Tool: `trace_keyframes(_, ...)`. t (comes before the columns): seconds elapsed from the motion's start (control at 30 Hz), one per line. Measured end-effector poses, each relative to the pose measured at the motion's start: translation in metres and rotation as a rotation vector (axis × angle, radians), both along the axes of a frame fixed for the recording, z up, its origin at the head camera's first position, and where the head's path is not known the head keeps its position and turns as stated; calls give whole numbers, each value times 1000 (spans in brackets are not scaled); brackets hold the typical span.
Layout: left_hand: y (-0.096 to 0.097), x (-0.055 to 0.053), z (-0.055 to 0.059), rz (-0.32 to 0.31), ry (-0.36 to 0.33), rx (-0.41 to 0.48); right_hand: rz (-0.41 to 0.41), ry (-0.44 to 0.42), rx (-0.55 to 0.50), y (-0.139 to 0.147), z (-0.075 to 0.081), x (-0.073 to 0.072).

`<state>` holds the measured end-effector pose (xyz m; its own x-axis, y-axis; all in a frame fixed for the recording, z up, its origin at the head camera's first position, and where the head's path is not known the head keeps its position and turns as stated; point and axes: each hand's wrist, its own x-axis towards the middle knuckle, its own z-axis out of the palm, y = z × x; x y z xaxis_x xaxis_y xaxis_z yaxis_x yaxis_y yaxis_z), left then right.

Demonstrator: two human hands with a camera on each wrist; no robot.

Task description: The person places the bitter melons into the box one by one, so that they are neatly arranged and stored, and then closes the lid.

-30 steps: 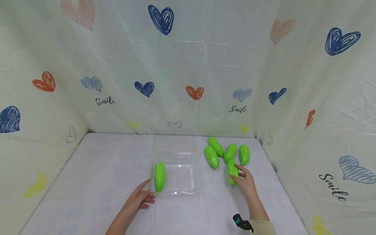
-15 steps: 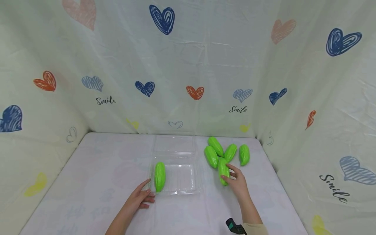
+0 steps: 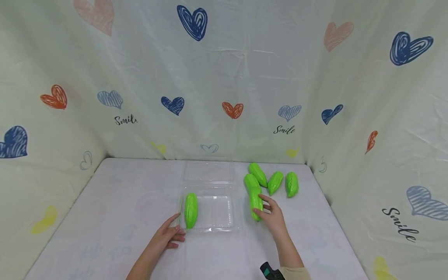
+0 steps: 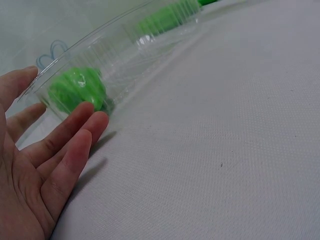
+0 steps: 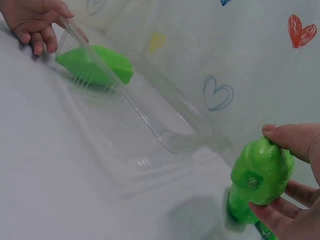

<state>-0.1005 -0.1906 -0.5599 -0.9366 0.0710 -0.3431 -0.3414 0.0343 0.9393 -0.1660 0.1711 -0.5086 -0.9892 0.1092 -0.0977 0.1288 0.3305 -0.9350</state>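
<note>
In the head view, the right hand [image 3: 271, 216] is pinching a gourd [image 3: 256, 208] between thumb and fingers just right of a clear box [image 3: 213, 212], while a second gourd [image 3: 191, 210] is lying inside along the left wall and four more gourds [image 3: 275, 182] are resting farther back on the table [image 3: 105, 217]. In the left wrist view, the left hand [image 4: 37, 165] is touching the box's edge, its fingers loosely parted and mostly straight. In the right wrist view, curled fingers and thumb are gripping the first gourd, apart from the box.
</note>
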Motion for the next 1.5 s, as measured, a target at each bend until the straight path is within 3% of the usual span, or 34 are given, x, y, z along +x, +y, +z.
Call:
trace_keyframes(0.4,-2,1,-1,-22,25,16,64,21,-41,-33,2,2)
trace_keyframes(0.83,0,0,1,6,7,3,155,25,-80,-65,7,5)
trace_keyframes(1.5,-1,-1,2,4,16,15,245,-24,-12,-105,1,0)
